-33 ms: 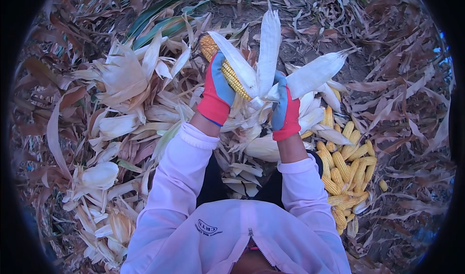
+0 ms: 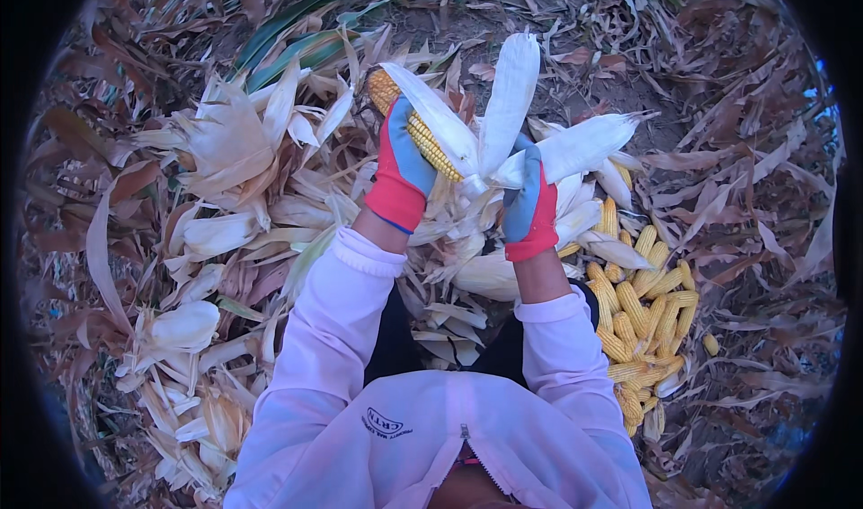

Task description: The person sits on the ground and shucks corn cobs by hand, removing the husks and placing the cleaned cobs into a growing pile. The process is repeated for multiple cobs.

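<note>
My left hand (image 2: 404, 160), in a red and grey-blue glove, is wrapped round a yellow corn cob (image 2: 434, 149) that points up and to the left. Pale husk leaves (image 2: 511, 95) stay joined to the cob's lower end and fan out upward and to the right. At that base my right hand (image 2: 530, 205), gloved alike, is closed on the husk; its fingertips are partly hidden behind the leaves. One broad husk leaf (image 2: 580, 147) sticks out to the right above this hand.
Bare yellow cobs (image 2: 640, 316) lie heaped beside my right forearm, with unhusked ears (image 2: 490, 275) between my hands and the heap. Loose dry husks (image 2: 234, 163) pile up on the left. Green leaves (image 2: 301, 55) lie at the far left, and dry stalk litter (image 2: 728, 149) covers the right.
The upright husk leaf has tipped slightly right and its tip sits lower. The right-hand leaf has dropped a little, and the cob has shifted slightly left. Both hands keep their hold.
</note>
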